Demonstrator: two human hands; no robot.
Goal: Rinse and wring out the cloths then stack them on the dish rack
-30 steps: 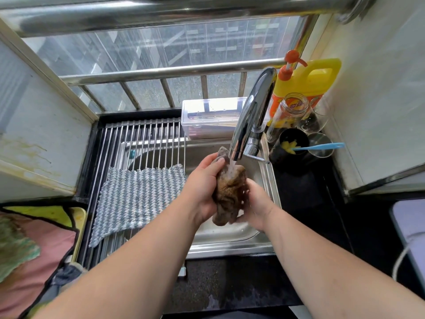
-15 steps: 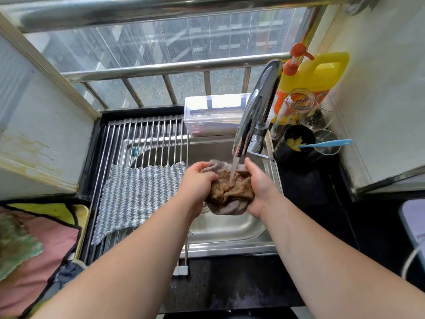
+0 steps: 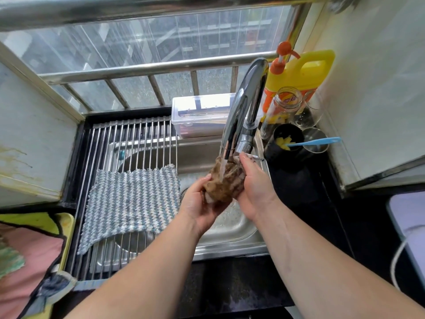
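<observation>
A wet brown cloth (image 3: 226, 180) is bunched up between both hands under the running chrome faucet (image 3: 243, 116), above the steel sink (image 3: 232, 229). My left hand (image 3: 200, 207) grips its lower left end from below. My right hand (image 3: 254, 180) grips its right side, fingers reaching up by the spout. Water streams onto the top of the cloth. A blue-and-white checked cloth (image 3: 132, 201) lies spread flat on the roll-up dish rack (image 3: 128, 137) that spans the left part of the sink.
A clear plastic box (image 3: 200, 113) stands behind the sink. By the faucet on the right are a yellow detergent jug (image 3: 299, 74), a glass jar (image 3: 284, 104), glasses and a black cup with a blue brush (image 3: 310, 142). Pink and green fabric (image 3: 27, 256) lies at the left.
The cloth went from upright to spread wide to bunched at a slant. My left hand dropped lower under it, and my right hand rose toward the spout.
</observation>
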